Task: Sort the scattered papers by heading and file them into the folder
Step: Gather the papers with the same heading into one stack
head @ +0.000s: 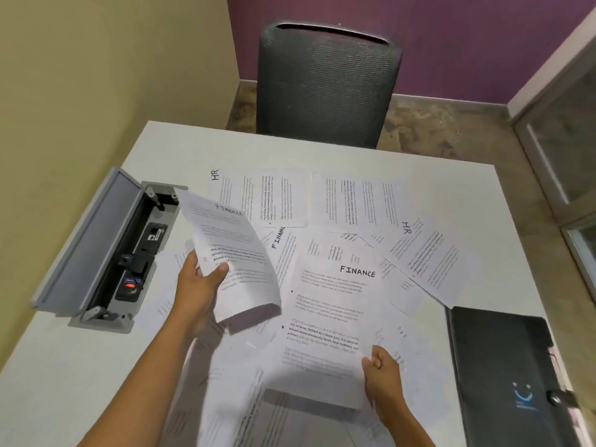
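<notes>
Papers point(338, 204), thin white printed sheets with handwritten black headings, lie fanned and overlapping across the middle of the smooth white table point(80, 366). Two sheets at the far side read HR; one partly covered sheet shows FINAN.

The left hand point(200, 285) pinches a FINANCE sheet point(232, 253) at its left edge, thumb on top and fingers beneath. This sheet is lifted off the pile and bows in a soft curve, its lower edge curling and casting a shadow.

The right hand point(382, 375) grips a second FINANCE sheet point(332, 317) at its lower right corner, fingers curled closed around the paper, the near edge raised above the sheets below.

At the table's near right corner lies the folder point(503, 375), a flat, closed, dark rectangle with a slightly glossy cover, a small blue emblem and a round snap on its right edge.

On the left, a grey hinged cable box point(106, 250) set in the tabletop stands open, showing black sockets. A dark mesh-backed chair point(325, 85) sits beyond the table.
</notes>
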A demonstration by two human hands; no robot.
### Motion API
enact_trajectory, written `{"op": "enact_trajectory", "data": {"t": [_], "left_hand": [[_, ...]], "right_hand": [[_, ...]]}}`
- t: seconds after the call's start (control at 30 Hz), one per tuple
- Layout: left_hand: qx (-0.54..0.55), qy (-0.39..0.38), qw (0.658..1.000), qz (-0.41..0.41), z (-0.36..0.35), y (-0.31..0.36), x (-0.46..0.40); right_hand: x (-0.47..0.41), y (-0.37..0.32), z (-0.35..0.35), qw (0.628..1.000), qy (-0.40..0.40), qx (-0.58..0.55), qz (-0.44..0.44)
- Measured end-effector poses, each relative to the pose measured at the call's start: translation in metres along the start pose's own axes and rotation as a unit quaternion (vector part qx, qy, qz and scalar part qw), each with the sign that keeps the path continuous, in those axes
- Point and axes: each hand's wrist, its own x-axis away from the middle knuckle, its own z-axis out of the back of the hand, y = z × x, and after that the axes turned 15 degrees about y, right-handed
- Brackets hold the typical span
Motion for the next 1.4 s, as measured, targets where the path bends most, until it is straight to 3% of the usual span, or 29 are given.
{"op": "enact_trajectory", "data": {"t": [0.2, 0.4, 0.63, 0.83, 0.97, 1.1, 1.4], "left_hand": [[0.067, -0.115, 0.989, 0.068, 0.030, 0.007, 0.042], [0.058, -0.207, 0.965, 0.153, 0.039, -0.044, 0.057], [-0.147, -0.177, 0.964, 0.131, 0.047, -0.112, 0.080], [-0.295, -0.169, 0.938, 0.060, 0.057, -0.144, 0.074], [-0.309, -0.117, 0.944, 0.017, 0.054, -0.142, 0.082], [-0.272, -0.106, 0.956, 0.035, 0.050, -0.139, 0.088], [-0.277, -0.165, 0.947, -0.012, 0.042, -0.149, 0.103]], "right_hand": [[0.013, 0.015, 0.004, 1.000, -0.020, -0.015, -0.018], [0.026, 0.014, 0.004, 0.998, -0.036, -0.040, -0.012], [0.028, 0.025, -0.002, 0.993, -0.076, -0.070, -0.048], [0.038, 0.026, 0.004, 0.990, -0.097, -0.082, -0.060], [0.041, 0.031, 0.005, 0.987, -0.110, -0.096, -0.059], [0.045, 0.035, 0.009, 0.981, -0.131, -0.127, -0.058], [0.047, 0.040, 0.015, 0.979, -0.127, -0.150, -0.057]]}}
